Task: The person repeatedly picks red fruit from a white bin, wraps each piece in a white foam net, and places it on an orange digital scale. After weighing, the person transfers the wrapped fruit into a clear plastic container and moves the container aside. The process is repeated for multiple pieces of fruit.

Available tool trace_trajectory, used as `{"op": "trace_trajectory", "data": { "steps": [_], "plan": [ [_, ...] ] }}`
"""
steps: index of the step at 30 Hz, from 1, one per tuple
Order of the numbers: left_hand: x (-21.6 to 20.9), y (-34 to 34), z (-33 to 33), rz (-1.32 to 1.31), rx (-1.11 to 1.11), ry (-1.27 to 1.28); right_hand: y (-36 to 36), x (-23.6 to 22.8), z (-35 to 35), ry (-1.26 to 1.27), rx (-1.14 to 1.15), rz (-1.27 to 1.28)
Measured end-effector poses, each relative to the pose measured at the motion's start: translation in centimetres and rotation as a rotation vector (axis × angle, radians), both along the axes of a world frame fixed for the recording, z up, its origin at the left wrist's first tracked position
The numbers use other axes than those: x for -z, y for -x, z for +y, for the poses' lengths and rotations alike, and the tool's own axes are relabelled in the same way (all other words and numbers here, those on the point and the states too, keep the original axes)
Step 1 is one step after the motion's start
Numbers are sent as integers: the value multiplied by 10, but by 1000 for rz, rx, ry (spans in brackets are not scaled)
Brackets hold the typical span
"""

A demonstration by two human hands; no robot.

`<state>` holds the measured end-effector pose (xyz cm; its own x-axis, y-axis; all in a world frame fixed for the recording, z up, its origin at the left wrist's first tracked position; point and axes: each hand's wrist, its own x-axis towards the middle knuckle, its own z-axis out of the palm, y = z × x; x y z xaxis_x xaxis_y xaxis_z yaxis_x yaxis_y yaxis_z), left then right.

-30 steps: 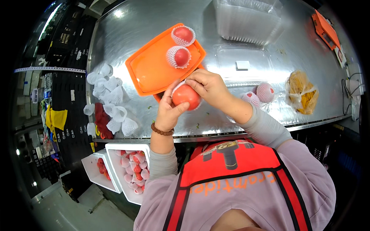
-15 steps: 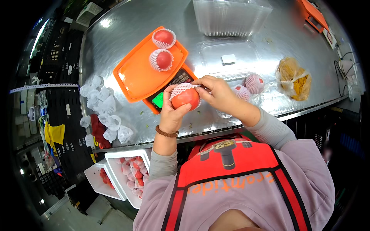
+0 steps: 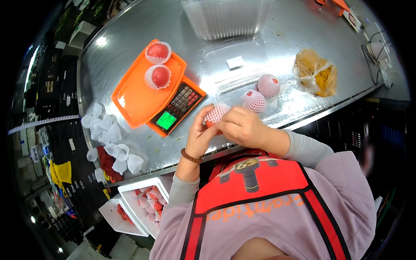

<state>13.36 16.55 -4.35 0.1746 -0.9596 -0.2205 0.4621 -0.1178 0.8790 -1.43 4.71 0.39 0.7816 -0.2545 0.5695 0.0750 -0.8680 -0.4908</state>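
Observation:
Between my hands is a red tomato (image 3: 209, 124), its upper part covered by a white foam net sleeve (image 3: 218, 112). My left hand (image 3: 200, 134) cups it from the left, and my right hand (image 3: 242, 126) pinches the sleeve's edge on the right side; its fingertips are partly hidden. Just left of my hands stands an orange scale (image 3: 143, 93) with a lit green display. Two tomatoes in foam nets, one netted tomato (image 3: 158, 53) behind the other, rest on its pan. To the right, two more netted tomatoes (image 3: 254, 101) sit in a clear plastic tray (image 3: 222, 86).
A pile of loose foam nets (image 3: 104, 123) lies at the table's left edge by a dark red cloth (image 3: 107, 164). White foam boxes (image 3: 130, 187) of tomatoes stand below. Stacked clear containers (image 3: 225, 19) are at the back, a bag of yellow bands (image 3: 316, 73) at right.
My right hand has moved over the tomato's front, and the foam net now covers more of it. The whole view has shifted, with table items appearing farther left.

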Motion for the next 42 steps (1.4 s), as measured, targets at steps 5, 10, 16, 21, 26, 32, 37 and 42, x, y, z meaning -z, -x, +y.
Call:
{"op": "trace_trajectory", "data": {
  "steps": [5,10,16,21,26,32,37,42],
  "plan": [
    [41,29,-10,83,-48,9,38,33,0,-244,214,42],
    [23,28,-59,-923,2,84,36,73,-21,-264,391,106],
    [42,8,-79,-1657,63,95,18,82,-35,36,498,402],
    [34,20,-83,-1629,54,230,39,81,-50,-37,366,384],
    [41,14,-93,-1516,35,245,36,79,-67,-222,169,400],
    [30,19,-100,-1633,136,100,-24,14,-99,-358,263,210],
    [38,22,-118,-1662,316,42,-162,-6,-54,-152,163,100],
    [7,10,-95,-1454,539,196,-221,24,-40,74,317,342]
  ]
}}
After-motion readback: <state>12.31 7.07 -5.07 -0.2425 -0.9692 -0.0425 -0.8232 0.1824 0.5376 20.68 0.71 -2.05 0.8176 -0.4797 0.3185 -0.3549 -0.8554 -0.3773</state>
